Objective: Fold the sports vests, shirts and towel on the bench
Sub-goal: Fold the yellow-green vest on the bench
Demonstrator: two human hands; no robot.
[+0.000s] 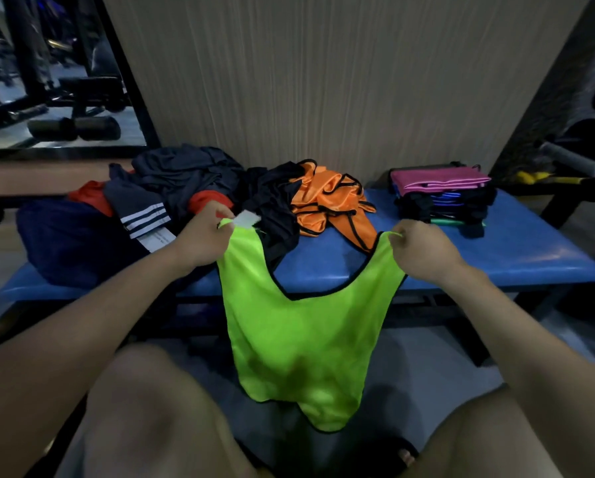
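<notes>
Head view: left hand (204, 236) and right hand (423, 248) each pinch 1 shoulder strap of the green vest (299, 343), hanging below them before the counter (513, 250).

hands: two, the left hand (204, 238) at 10 o'clock and the right hand (423, 250) at 2 o'clock
green vest (303, 339): one, in the middle
orange vests (330, 201): one bunch at 12 o'clock, too tangled to count
folded stack (442, 196): one at 2 o'clock, pink on top
dark clothes pile (172, 188): one at 10 o'clock, too mixed to count
bench (517, 250): one, blue
knees: two at 6 o'clock
</notes>
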